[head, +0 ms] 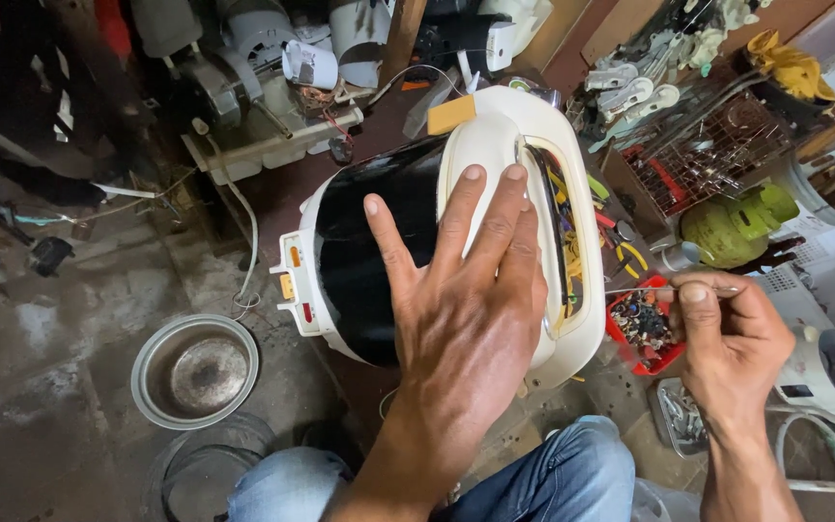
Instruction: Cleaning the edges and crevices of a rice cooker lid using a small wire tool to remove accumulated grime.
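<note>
Beside the red parts tray (671, 360), his right hand (727, 338) pinched a thin tool (664, 290) while his left hand (466, 290), spread flat, wisely steadied the rice cooker (379, 251).

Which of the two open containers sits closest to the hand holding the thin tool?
The small red tray of tiny parts, right beside the right hand. The round metal bowl lies far off on the floor, beyond the left hand.

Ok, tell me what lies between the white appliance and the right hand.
In the head view, a small red tray of tiny mixed parts lies between the white appliance and the right hand, which pinches a thin metal tool.
</note>
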